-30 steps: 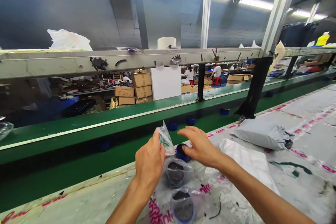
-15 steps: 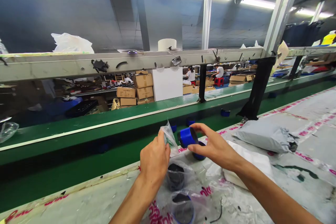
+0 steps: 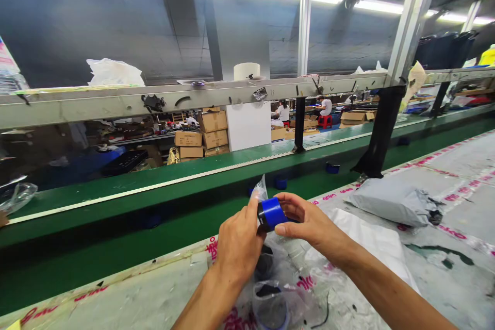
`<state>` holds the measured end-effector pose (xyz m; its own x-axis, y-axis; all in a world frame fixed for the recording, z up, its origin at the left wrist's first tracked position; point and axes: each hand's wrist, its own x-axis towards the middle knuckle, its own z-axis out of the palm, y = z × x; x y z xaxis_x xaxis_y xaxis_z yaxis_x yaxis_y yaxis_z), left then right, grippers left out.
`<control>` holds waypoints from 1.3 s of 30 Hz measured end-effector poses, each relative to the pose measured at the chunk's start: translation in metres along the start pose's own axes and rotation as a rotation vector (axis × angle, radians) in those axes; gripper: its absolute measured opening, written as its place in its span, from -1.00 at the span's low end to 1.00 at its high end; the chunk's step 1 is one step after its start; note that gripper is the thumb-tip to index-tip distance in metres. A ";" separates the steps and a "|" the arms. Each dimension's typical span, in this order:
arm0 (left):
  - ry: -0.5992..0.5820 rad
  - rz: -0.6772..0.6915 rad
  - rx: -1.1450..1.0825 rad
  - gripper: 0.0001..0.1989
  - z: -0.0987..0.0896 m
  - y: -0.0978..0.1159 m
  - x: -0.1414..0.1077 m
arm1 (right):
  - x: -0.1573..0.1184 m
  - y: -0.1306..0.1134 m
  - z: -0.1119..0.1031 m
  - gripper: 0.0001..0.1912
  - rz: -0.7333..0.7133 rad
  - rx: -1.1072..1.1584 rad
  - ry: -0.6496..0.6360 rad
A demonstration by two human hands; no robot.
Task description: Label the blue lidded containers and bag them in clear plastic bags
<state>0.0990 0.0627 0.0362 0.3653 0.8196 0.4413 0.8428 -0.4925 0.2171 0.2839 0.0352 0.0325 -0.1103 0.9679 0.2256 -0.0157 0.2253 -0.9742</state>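
Note:
My right hand [image 3: 309,224] grips a short blue and black cylinder [image 3: 273,213] between thumb and fingers, tilted toward the left. Closed on a clear plastic bag [image 3: 261,186], my left hand [image 3: 240,242] meets the cylinder's black end. The bag's tip shows above the left fingers; its mouth is hidden, so I cannot tell whether the cylinder has entered it. Below the hands, a bagged cylinder with a blue rim [image 3: 271,312] lies on the plastic-covered table. Another dark bagged cylinder [image 3: 265,263] sits just behind it, partly covered by my left hand.
A green conveyor belt [image 3: 116,252] runs beyond the table edge, carrying blue pieces [image 3: 280,183]. To the right lie white plastic sheets or bags [image 3: 375,240] and a grey plastic package [image 3: 386,200]. A black-wrapped post [image 3: 381,134] stands behind them. Two people sit far back.
The blue and black cylinder has moved left and slightly down in my right hand, up against my left hand and the bag. The view has shifted slightly.

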 end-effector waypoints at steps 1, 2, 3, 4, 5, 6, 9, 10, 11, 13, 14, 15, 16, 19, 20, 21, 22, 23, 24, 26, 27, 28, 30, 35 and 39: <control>0.002 -0.002 -0.023 -0.26 0.000 0.001 -0.001 | 0.000 0.002 0.001 -0.38 -0.028 -0.039 0.028; 0.002 -0.005 -0.052 -0.27 0.000 0.002 -0.001 | -0.001 0.004 0.001 -0.38 -0.058 -0.092 0.063; 0.000 -0.008 -0.087 -0.28 0.000 0.003 -0.002 | -0.002 0.005 0.003 -0.37 -0.086 -0.158 0.105; -0.002 -0.012 -0.126 -0.29 -0.001 0.004 -0.003 | -0.003 0.006 0.004 -0.37 -0.105 -0.229 0.148; -0.001 -0.018 -0.165 -0.30 -0.002 0.005 -0.004 | -0.005 0.006 0.006 -0.37 -0.116 -0.301 0.186; -0.002 -0.025 -0.205 -0.31 -0.003 0.006 -0.004 | -0.006 0.006 0.008 -0.38 -0.127 -0.369 0.217; -0.032 -0.052 -0.366 -0.30 -0.007 0.009 -0.008 | -0.010 0.000 0.013 -0.45 -0.227 -0.563 0.296; -0.045 -0.059 -0.418 -0.30 -0.008 0.010 -0.009 | -0.011 -0.001 0.015 -0.49 -0.292 -0.636 0.321; -0.049 -0.065 -0.454 -0.30 -0.009 0.011 -0.010 | -0.011 -0.003 0.016 -0.52 -0.365 -0.712 0.344; -0.031 -0.069 -0.480 -0.32 -0.010 0.012 -0.012 | -0.012 -0.004 0.018 -0.57 -0.496 -0.864 0.371; -0.017 -0.062 -0.490 -0.34 -0.010 0.013 -0.013 | -0.012 -0.003 0.019 -0.57 -0.543 -0.936 0.379; -0.006 -0.052 -0.511 -0.35 -0.010 0.014 -0.013 | -0.013 -0.002 0.019 -0.55 -0.574 -1.000 0.386; -0.008 -0.040 -0.551 -0.37 -0.010 0.015 -0.013 | -0.013 -0.001 0.018 -0.52 -0.588 -1.055 0.393; -0.054 -0.036 -0.753 -0.43 -0.010 0.017 -0.011 | -0.014 0.002 0.015 -0.44 -0.583 -1.166 0.396; -0.075 -0.053 -0.837 -0.47 -0.010 0.017 -0.010 | -0.015 0.003 0.013 -0.44 -0.581 -1.180 0.395; -0.097 -0.074 -0.932 -0.52 -0.010 0.017 -0.009 | -0.015 0.003 0.012 -0.45 -0.582 -1.183 0.390; -0.119 -0.094 -1.032 -0.56 -0.011 0.016 -0.008 | -0.015 0.002 0.010 -0.47 -0.584 -1.173 0.382; -0.135 -0.109 -1.124 -0.58 -0.012 0.015 -0.008 | -0.015 0.001 0.009 -0.49 -0.583 -1.152 0.370; -0.138 -0.117 -1.195 -0.56 -0.013 0.013 -0.008 | -0.015 0.000 0.008 -0.52 -0.579 -1.125 0.360; -0.059 -0.113 -1.221 -0.48 -0.014 0.007 -0.008 | -0.014 -0.004 0.007 -0.55 -0.554 -1.070 0.348; 0.008 -0.092 -1.152 -0.43 -0.014 0.002 -0.007 | -0.014 -0.006 0.006 -0.56 -0.538 -1.044 0.347; 0.068 -0.051 -1.036 -0.37 -0.014 -0.004 -0.007 | -0.015 -0.008 0.007 -0.56 -0.522 -1.021 0.347; 0.110 0.073 -0.756 -0.20 -0.011 -0.014 -0.004 | -0.015 -0.012 0.008 -0.54 -0.493 -0.977 0.330; -0.031 0.288 -0.570 -0.21 0.001 -0.018 0.001 | -0.016 -0.014 0.018 -0.43 -0.494 -0.907 0.205; -0.074 0.072 -0.897 -0.47 0.000 -0.003 0.002 | -0.016 -0.017 0.025 -0.54 -0.522 -0.948 0.168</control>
<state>0.0974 0.0663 0.0361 0.4563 0.7794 0.4294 0.2035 -0.5612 0.8023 0.2611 0.0131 0.0449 -0.1743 0.7153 0.6767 0.7577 0.5364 -0.3718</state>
